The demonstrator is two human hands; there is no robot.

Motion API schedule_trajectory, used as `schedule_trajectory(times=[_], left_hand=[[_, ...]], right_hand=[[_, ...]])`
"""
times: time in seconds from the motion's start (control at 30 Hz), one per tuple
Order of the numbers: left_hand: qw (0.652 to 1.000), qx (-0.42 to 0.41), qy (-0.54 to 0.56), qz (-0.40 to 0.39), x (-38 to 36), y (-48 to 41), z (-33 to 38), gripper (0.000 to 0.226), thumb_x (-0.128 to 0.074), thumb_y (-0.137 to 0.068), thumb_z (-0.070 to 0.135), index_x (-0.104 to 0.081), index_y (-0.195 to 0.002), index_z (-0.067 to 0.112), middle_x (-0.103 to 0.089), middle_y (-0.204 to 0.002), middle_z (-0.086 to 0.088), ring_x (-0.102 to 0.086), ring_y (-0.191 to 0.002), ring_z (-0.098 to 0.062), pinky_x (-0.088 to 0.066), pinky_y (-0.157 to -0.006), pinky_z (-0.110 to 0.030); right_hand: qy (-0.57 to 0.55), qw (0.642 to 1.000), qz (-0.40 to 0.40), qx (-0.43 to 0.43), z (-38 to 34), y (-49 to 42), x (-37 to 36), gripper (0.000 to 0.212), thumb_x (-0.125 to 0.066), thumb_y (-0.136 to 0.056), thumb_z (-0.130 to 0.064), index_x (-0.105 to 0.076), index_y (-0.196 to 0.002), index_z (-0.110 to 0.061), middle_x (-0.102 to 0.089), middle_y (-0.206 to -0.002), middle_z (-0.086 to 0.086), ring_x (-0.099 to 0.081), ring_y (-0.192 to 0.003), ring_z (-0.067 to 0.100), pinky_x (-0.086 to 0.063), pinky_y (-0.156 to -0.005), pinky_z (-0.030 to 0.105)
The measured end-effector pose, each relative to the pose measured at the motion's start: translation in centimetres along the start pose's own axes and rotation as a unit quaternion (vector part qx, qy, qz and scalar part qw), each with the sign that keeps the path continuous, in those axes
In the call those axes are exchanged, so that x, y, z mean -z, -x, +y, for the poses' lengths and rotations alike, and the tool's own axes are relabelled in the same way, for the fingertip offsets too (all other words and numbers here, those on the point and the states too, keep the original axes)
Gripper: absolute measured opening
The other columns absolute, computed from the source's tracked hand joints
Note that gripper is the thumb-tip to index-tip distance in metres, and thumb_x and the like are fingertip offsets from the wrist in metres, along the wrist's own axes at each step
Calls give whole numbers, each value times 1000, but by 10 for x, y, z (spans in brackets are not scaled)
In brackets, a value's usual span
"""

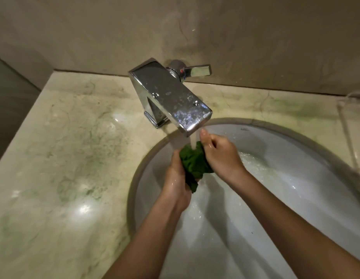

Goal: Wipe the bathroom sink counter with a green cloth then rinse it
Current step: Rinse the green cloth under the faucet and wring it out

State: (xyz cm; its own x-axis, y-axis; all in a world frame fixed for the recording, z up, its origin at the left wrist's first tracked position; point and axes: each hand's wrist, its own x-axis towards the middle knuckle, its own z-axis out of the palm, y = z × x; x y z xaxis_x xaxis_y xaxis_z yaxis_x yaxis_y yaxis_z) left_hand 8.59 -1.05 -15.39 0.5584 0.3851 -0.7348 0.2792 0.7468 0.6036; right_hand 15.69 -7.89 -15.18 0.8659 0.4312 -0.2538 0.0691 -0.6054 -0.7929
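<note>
A bunched, wet green cloth (pixel 194 163) sits between both my hands over the white sink basin (pixel 285 178). My left hand (pixel 176 182) grips it from below and the left. From the right, my right hand (pixel 219 153) grips it, thumb raised toward the spout. Water runs from the chrome faucet (pixel 171 93) straight onto the cloth. The marble counter (pixel 64 158) around the basin is wet and shiny.
The faucet's lever handle (pixel 197 70) points right, against the beige back wall. A clear glass object (pixel 350 109) stands at the counter's right edge. The counter's left edge drops off beside a dark wall.
</note>
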Motion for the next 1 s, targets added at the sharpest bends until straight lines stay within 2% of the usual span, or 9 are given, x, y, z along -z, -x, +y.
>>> schedule_trajectory(times=[0.07,0.17,0.3,0.43,0.53,0.67,0.8,0.9,1.0], left_hand=[[998,-45,-50,4,-1,-3,2,36,-38,-96,39,-56,-76,16,-49,-55,-1,-42,-44,-10,-30,-46,-24],[991,-91,-102,7,-6,-3,7,37,-36,-97,43,-58,-88,15,-50,-63,-5,-40,-47,-12,-25,-46,-22],[971,-160,-176,13,-9,-11,11,34,-33,-99,35,-56,-89,12,-47,-76,-12,-40,-56,-15,-32,-42,-17],[960,-187,-210,2,-9,-12,11,37,-35,-101,34,-56,-86,7,-51,-75,-11,-50,-68,-19,-40,-55,-25],[955,-197,-221,2,-8,-10,12,34,-36,-101,34,-52,-78,14,-49,-68,-5,-48,-61,-11,-38,-47,-16],[958,-196,-209,-8,-7,-2,12,36,-34,-102,30,-49,-70,21,-48,-51,11,-44,-41,3,-34,-39,-10],[964,-160,-210,-27,-7,8,9,45,-33,-100,42,-46,-66,16,-42,-44,9,-38,-38,-5,-25,-37,-12],[972,-122,-194,-55,-7,18,3,50,-35,-98,47,-57,-62,19,-47,-48,4,-39,-41,-8,-25,-43,-17],[971,-131,-168,-111,-5,32,-2,41,-47,-90,56,-67,-69,27,-60,-67,-3,-54,-64,-16,-38,-62,-26]], right_hand=[[9,999,-29,-10,-1,0,10,44,-34,-97,-48,-46,-63,-22,-49,-61,-3,-51,-64,16,-36,-58,30],[17,999,15,33,-9,-1,25,29,-40,-97,-40,-56,-104,-16,-61,-95,4,-57,-89,19,-47,-74,33],[-160,974,71,142,-44,-13,50,36,-46,-97,-14,-44,-132,-20,-54,-111,-4,-59,-95,24,-51,-80,35],[-137,970,26,199,-66,-33,57,39,-38,-97,-4,-45,-133,-18,-52,-115,-6,-59,-101,19,-53,-84,39],[-181,967,33,175,-69,-39,58,42,-35,-91,8,-54,-123,-11,-57,-106,2,-60,-93,14,-51,-75,26],[-222,959,43,172,-70,-33,54,49,-30,-81,18,-59,-108,-11,-58,-90,-1,-60,-83,16,-49,-80,21],[-240,955,2,174,-69,-24,56,54,-30,-81,20,-62,-108,-14,-60,-92,5,-56,-82,9,-46,-73,16],[-200,966,-6,162,-52,-13,75,54,-43,-83,13,-60,-115,-28,-55,-106,0,-50,-86,2,-46,-78,19],[-101,982,-94,128,-7,27,94,71,-66,-77,-18,-35,-133,-49,-44,-118,-7,-46,-96,4,-43,-79,16]])
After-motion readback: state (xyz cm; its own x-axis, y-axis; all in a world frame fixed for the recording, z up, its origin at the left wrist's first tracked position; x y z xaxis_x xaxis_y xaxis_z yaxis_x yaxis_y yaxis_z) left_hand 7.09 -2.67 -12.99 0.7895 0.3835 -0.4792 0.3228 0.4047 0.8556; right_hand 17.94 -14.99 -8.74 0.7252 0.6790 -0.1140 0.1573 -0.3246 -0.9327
